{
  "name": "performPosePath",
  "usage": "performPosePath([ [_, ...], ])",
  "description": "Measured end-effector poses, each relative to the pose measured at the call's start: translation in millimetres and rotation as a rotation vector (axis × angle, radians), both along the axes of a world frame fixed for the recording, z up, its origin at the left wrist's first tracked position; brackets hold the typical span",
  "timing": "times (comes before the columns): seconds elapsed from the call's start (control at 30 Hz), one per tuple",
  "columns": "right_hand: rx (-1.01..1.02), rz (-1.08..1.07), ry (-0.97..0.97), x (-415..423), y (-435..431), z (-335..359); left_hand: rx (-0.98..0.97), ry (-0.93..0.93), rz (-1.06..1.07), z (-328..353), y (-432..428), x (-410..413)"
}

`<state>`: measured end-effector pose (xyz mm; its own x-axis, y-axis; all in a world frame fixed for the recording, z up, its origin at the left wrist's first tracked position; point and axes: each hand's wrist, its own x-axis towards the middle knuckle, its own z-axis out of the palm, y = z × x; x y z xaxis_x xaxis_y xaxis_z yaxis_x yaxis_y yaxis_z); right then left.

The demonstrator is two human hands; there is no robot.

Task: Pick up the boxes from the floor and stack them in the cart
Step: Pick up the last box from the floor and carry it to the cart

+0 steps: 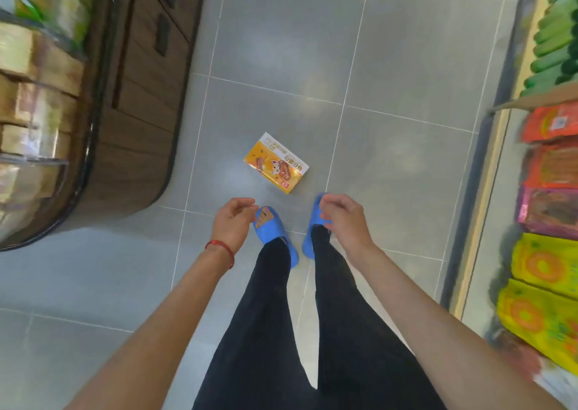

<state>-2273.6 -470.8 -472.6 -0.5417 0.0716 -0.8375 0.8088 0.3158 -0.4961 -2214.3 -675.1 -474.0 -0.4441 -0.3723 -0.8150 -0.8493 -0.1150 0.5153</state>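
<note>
Box [276,162] lies flat on the floor [391,65], just ahead of your slippers [275,234]. Left hand [233,222] and right hand [342,219] hang loosely curled, holding nothing. Bend, take both long edges, lift level. No cart in view.

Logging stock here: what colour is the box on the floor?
Box: orange-yellow, white edge; head view.

Reads as a shop aisle: bright packets [550,166] shelved at right, boxed stock [31,65] on wooden stand [140,112] at left, tiled floor [391,50] between.
</note>
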Motion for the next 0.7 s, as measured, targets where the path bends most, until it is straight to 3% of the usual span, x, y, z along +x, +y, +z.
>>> performPosePath([
  [0.47,0.076,0.207,-0.198,-67,-3,-218,-0.005,-0.200,0.025,-242,-19,-61],
  [0.7,0.133,0.216,-0.086,-73,-20,-345,-0.077,-0.217,-0.041,-365,-44,-81],
])
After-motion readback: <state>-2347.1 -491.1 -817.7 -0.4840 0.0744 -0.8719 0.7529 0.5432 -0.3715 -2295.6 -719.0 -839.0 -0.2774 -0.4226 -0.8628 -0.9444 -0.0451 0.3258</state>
